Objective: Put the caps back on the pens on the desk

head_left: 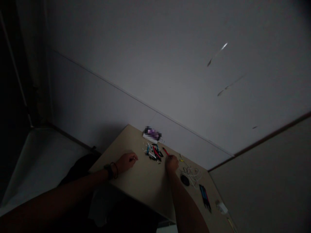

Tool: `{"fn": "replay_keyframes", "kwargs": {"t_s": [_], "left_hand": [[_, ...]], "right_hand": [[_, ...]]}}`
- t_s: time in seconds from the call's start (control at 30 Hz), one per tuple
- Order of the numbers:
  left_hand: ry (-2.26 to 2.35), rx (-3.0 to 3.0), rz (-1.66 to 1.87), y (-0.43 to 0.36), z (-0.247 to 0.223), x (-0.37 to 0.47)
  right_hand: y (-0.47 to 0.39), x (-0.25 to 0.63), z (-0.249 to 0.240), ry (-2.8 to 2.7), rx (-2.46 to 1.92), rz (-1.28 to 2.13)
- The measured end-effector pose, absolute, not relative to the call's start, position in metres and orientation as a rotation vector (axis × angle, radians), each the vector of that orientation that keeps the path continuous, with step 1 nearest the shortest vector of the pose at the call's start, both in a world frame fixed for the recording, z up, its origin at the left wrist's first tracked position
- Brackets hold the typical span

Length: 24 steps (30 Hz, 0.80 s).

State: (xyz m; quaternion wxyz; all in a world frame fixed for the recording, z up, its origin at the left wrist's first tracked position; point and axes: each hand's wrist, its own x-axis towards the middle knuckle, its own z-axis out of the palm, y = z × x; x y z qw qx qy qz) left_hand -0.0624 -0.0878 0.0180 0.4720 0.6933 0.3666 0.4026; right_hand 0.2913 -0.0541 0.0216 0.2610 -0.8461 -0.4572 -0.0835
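My right hand (172,163) is closed round the lower end of a red pen (166,151) near the table's back edge. Just left of it lies a loose pile of pens and small parts (153,152) in white, red, black and blue. My left hand (127,161) rests over the table at the left with its fingers curled; what they hold, if anything, is too small and dark to name. A dark band and a bracelet circle the left wrist.
A white box with a blurred purple top (152,134) stands against the wall. Right of my right hand are coiled white cables (191,174), a round black object (185,180), a row of pens (205,198) and a white plug (222,207) on the table (141,184).
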Motion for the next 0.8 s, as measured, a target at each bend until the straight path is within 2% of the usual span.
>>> {"fn": "replay_keyframes", "kwargs": {"t_s": [0.4, 0.8], "left_hand": [[1.082, 2.068, 0.961, -0.116, 0.019, -0.075], [1.038, 2.224, 0.917, -0.121, 0.015, -0.072]], "right_hand": [[-0.108, 0.266, 0.018, -1.140, -1.885, -0.141], [-0.160, 0.201, 0.011, -1.032, -1.687, -0.007]]}}
